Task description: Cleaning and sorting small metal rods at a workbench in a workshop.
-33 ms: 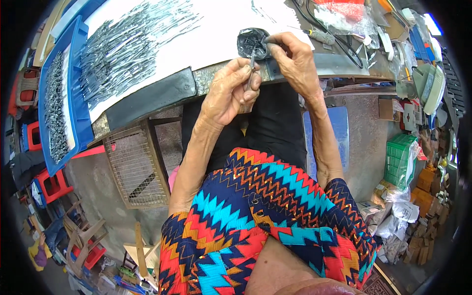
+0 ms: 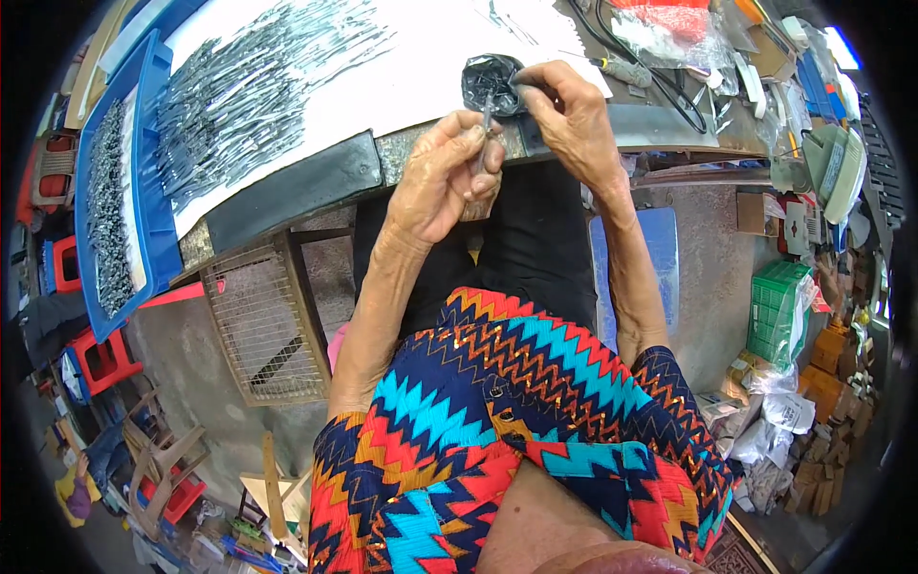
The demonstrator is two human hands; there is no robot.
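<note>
A: Item one, left hand (image 2: 442, 177)?
B: Fingers curled nearly closed, thumb and fingertips pinching a thin metal pin (image 2: 487, 107) that stands roughly upright, at the near edge of the workbench (image 2: 287, 196).

A: Right hand (image 2: 566, 117)?
B: Fingers bent, gripping the rim of a small black plastic bag (image 2: 490, 80). The bag sits on the white sheet (image 2: 402, 77) close to the bench's near edge, its mouth open, just beyond the pin's upper end.

A: Are pin and bag touching?
B: Cannot tell; the tip is at the bag's mouth.

A: Other stock on the bench?
B: A broad heap of loose metal pins (image 2: 249, 81) across the white sheet toward the left side. A blue tray (image 2: 143, 206) at the left edge, holding more pins. Black cables (image 2: 660, 81) toward the right side.

A: Below the bench?
B: A wire mesh basket (image 2: 263, 330) left of the person's lap, a green crate (image 2: 779, 311) well off to the right.
</note>
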